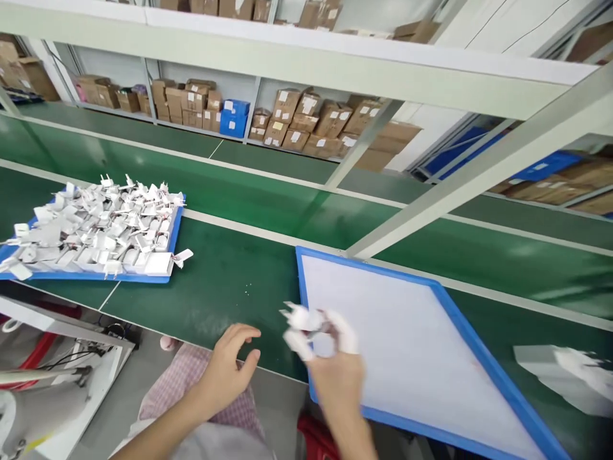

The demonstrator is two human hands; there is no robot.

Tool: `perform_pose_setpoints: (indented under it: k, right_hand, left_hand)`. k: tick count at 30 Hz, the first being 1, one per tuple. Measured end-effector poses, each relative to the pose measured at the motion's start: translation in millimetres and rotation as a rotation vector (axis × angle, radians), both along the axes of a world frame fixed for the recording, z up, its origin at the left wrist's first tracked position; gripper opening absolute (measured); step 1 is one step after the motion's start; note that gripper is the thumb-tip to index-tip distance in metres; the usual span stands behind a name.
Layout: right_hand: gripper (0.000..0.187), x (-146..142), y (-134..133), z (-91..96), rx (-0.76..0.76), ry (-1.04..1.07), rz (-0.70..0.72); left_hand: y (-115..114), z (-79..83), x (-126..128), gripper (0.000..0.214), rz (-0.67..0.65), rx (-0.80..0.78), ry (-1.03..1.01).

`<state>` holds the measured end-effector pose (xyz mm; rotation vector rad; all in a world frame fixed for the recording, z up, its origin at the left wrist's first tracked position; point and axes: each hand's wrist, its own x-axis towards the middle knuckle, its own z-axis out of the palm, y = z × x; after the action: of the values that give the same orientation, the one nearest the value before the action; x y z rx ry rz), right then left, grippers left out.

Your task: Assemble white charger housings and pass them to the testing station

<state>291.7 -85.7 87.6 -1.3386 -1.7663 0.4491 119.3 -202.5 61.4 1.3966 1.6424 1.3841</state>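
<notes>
My right hand [330,364] is blurred by motion and closed on a small white plastic part [301,322], held over the near left corner of a blue-rimmed white tray [383,332]. White finger cots cover some of its fingertips. My left hand [230,367] hovers at the near edge of the green bench [230,281], fingers curled but apart, with nothing in it. On the left stands another blue tray [96,230] heaped with several white plug-like parts.
A grey metal frame post [460,185] slants across the bench behind the white tray. Shelves at the back carry cardboard boxes [292,121] and a blue bin [234,118]. More white parts [569,374] lie at the right edge. A machine [43,377] stands lower left.
</notes>
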Motion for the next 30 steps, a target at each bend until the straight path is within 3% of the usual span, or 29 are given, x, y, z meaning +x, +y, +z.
perform_pose_setpoints:
  k: [3,6,10,14,19,22,27,30]
  right_hand:
    - [0.044,-69,-56,-26.6,-0.126,0.09,0.146]
    - [0.04,-99,-81,-48.4,-0.101,0.13,0.227]
    - [0.035,-92,-90,-59.4,-0.078,0.06,0.352]
    - [0.032,-75,-85,-54.4,-0.059,0.028,0.519]
    - [0.031,-70,-80,-45.1,-0.05,-0.003,0.629]
    - [0.034,-68,-80,-42.3,-0.054,-0.061,0.662]
    - [0.03,-66,-80,-33.6,-0.087,-0.161,0.655]
    - [0.025,-67,-76,-25.2,-0.089,-0.222,0.69]
  left_hand:
    - [-5,2.5,-12,0.036,0.038,-0.096,-0.131]
    - [-7,-0.1,-32,0.046,0.086,-0.236,-0.257]
    - [-4,-7.3,-54,0.03,0.104,-0.273,-0.326]
    - [-3,-10.0,-65,0.03,0.044,-0.274,-0.351]
    - [-16,-1.4,-70,0.029,-0.097,-0.292,-0.351]
    - [-28,4.6,-71,0.03,-0.177,-0.305,-0.239]
    - [-33,5.1,-70,0.016,-0.167,-0.375,0.045]
    - [-29,2.7,-69,0.01,-0.185,-0.408,0.057]
